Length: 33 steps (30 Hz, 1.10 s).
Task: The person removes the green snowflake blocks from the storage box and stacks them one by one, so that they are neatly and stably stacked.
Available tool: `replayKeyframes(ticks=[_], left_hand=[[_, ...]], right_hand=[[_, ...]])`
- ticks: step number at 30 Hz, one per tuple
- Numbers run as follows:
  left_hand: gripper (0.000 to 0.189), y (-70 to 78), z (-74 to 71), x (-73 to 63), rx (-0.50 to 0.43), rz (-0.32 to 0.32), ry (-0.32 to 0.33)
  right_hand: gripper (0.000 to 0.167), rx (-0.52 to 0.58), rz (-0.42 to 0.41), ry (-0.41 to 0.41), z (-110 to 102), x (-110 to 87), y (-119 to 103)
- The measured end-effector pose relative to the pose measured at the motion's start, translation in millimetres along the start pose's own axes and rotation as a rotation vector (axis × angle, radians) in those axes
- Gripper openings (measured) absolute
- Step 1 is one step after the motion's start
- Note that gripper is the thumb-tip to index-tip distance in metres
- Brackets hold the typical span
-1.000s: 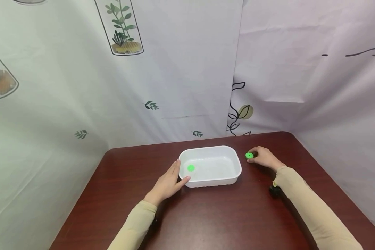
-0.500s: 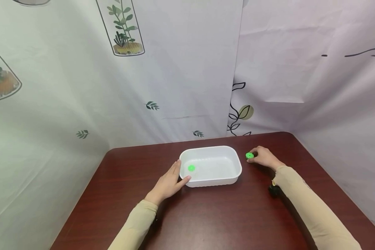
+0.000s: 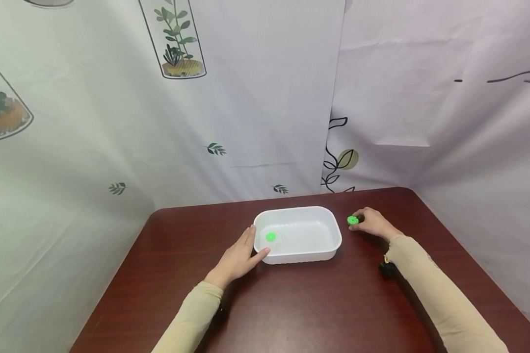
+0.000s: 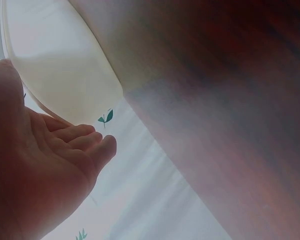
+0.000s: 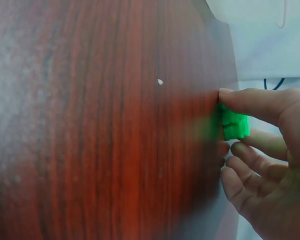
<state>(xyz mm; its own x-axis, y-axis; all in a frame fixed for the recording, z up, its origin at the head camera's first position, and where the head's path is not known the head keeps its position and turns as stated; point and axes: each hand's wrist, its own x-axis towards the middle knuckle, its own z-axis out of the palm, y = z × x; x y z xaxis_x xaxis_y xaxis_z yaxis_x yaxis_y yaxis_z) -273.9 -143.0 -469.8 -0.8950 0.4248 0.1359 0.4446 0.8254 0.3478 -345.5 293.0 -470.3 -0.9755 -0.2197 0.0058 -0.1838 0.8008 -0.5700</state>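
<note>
A white rectangular plastic basin [image 3: 311,255] stands on the table, with a flat, round green piece [image 3: 271,237] inside near its left end. My left hand [image 3: 235,260] rests against that end, fingers straight along the outer wall and thumb at the front rim; the left wrist view shows the hand beside the basin wall [image 4: 65,65]. To the right of the basin, my right hand [image 3: 374,223] pinches a small green piece with a notched round edge [image 3: 352,220] between thumb and fingers. Seen from the right wrist, this green piece [image 5: 236,125] is thick, with a seam across its side, close to the tabletop.
The dark red-brown wooden table [image 3: 309,304] ends at a rounded back edge. White cloth [image 3: 265,122] printed with plants hangs behind it and along both sides. A tiny white fleck [image 5: 160,82] lies on the wood near my right hand.
</note>
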Motion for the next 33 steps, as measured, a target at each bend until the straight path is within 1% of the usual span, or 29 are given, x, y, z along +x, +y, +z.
replayKeyframes(ticks=[4, 8, 11, 14, 18, 24, 29, 31, 33], left_hand=[[0.092, -0.6, 0.7, 0.0, -0.007, 0.003, 0.003], [0.092, -1.1, 1.8, -0.9, -0.018, 0.001, -0.002], [0.092, -0.8, 1.5, -1.6, -0.013, 0.004, -0.014], [0.091, -0.6, 0.2, -0.6, -0.004, 0.025, -0.011], [0.090, -1.3, -2.2, 2.3, 0.009, 0.052, 0.000], [0.091, -0.4, -7.1, 4.8, 0.058, 0.045, -0.021], [0.090, 1.6, -7.8, 2.7, 0.130, 0.040, -0.010], [0.090, 3.0, -7.0, 1.0, 0.146, 0.040, -0.010], [0.090, 4.4, -5.4, -0.8, 0.153, 0.043, -0.015]], right_hand=[[0.057, 0.000, -0.003, -0.033, -5, 0.2, -3], [0.066, 0.013, -0.004, -0.063, -13, 0.1, -7], [0.072, 0.021, -0.016, -0.060, -21, 0.1, -13], [0.075, 0.024, -0.026, -0.050, -30, 3.8, -23], [0.078, 0.022, -0.052, -0.054, -40, 11.9, -39], [0.072, -0.025, -0.127, -0.072, -49, 30.8, -73], [0.067, -0.007, -0.203, -0.071, -47, 39.3, -109], [0.067, 0.001, -0.243, -0.081, -43, 40.7, -120], [0.068, -0.005, -0.265, -0.097, -39, 41.8, -128]])
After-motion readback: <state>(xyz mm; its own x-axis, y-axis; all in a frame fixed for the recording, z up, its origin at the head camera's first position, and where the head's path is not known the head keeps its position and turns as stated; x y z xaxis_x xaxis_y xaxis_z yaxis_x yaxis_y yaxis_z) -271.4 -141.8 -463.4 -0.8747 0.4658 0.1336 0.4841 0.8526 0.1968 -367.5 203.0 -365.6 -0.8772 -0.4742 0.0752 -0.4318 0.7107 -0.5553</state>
